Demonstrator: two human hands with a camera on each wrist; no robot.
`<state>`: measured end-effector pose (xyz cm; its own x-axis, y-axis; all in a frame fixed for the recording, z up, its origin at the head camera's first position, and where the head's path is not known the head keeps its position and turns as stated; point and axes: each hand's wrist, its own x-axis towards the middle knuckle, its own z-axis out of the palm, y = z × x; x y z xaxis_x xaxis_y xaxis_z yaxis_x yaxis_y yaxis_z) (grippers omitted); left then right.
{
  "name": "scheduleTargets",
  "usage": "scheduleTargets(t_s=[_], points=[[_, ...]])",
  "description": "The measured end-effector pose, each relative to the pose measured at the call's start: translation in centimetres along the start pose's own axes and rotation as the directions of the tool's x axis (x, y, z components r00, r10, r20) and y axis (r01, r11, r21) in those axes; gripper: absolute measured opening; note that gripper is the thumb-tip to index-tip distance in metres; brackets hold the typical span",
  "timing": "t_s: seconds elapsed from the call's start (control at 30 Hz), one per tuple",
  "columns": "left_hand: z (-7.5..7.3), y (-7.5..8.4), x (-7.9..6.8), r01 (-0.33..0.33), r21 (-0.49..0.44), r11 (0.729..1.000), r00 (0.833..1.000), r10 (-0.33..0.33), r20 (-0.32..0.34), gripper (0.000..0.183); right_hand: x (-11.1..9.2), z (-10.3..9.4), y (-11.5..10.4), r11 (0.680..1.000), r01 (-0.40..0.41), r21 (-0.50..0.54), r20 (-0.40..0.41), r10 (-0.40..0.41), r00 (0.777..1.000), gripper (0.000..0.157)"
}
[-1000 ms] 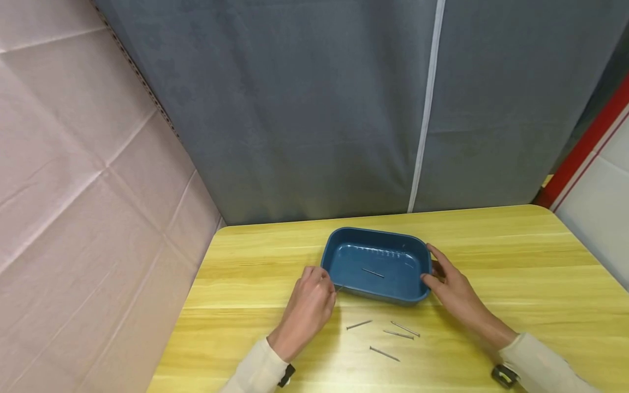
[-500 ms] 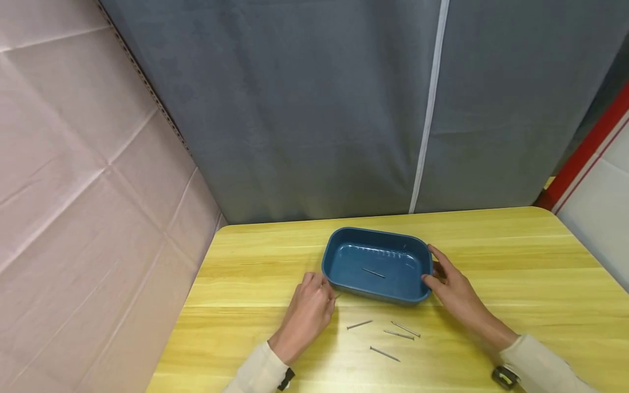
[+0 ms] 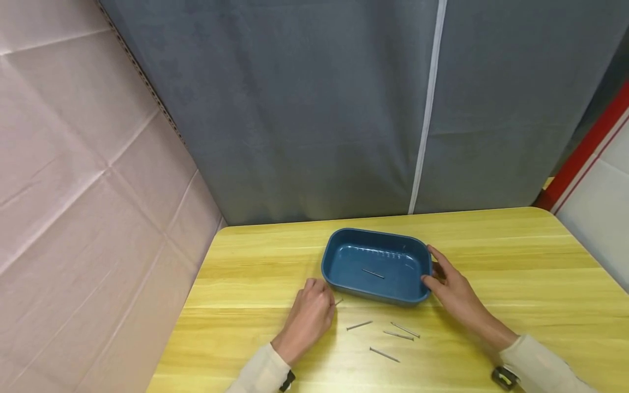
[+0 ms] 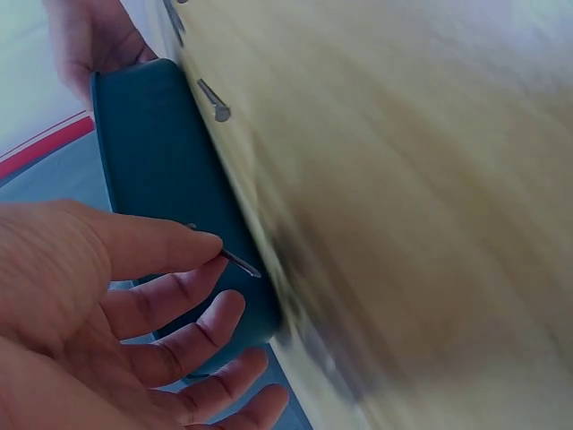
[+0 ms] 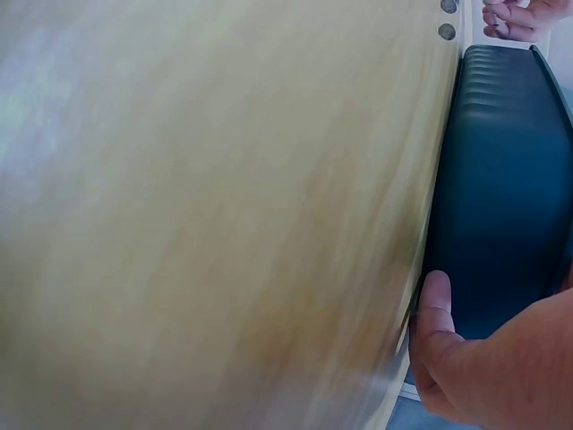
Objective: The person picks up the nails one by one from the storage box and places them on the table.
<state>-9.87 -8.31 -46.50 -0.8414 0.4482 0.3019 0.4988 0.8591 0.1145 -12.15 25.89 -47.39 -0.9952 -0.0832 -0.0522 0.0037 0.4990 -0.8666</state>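
Note:
Between thumb and index finger my left hand [image 3: 309,314] pinches a nail [image 4: 242,262], just off the near left corner of a blue rectangular tray [image 3: 378,296]. The other fingers of that hand are loosely bent in the left wrist view. My right hand [image 3: 457,292] holds the right end of the tray, its thumb at the near corner and its fingers round the far side, partly hidden. One nail [image 3: 373,273] lies inside the tray. Several more, such as this nail [image 3: 359,325] and this lower nail [image 3: 385,354], lie on the table in front.
The tray stands on a yellow wood-grain table [image 3: 530,262]. A grey curtain [image 3: 304,120] hangs behind the table's back edge. To the left is a pale creased cloth wall [image 3: 98,218], and a red and white panel [image 3: 589,147] borders the right.
My left hand has drawn slightly towards me, away from the tray's rim, still pinching its nail. The right hand, the tray and the nails on the table stay in place.

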Motion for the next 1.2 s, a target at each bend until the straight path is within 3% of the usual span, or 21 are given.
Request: scheduleTargets(t_s=[0.4,0.73,0.9,1.2], points=[[1.2,-0.7,-0.3,-0.001,0.047,0.999,1.0,-0.001,0.03,0.005,-0.2,0.3,-0.3,1.0,0.005,0.008,-0.002,-0.005,1.0,0.078],[1.2,-0.9,-0.5,0.004,0.044,0.999,0.998,-0.007,0.057,0.006,-0.1,0.4,-0.4,1.0,0.011,0.011,0.002,-0.011,1.0,0.078],[0.8,-0.9,-0.7,0.026,0.01,1.0,0.998,-0.027,0.057,0.007,0.0,0.5,-0.3,1.0,0.006,0.007,0.005,-0.006,1.0,0.078],[-1.4,-1.5,-0.4,0.054,-0.118,0.992,0.998,-0.05,0.033,0.008,0.0,0.6,-0.5,1.0,0.006,0.003,0.003,-0.006,1.0,0.078]])
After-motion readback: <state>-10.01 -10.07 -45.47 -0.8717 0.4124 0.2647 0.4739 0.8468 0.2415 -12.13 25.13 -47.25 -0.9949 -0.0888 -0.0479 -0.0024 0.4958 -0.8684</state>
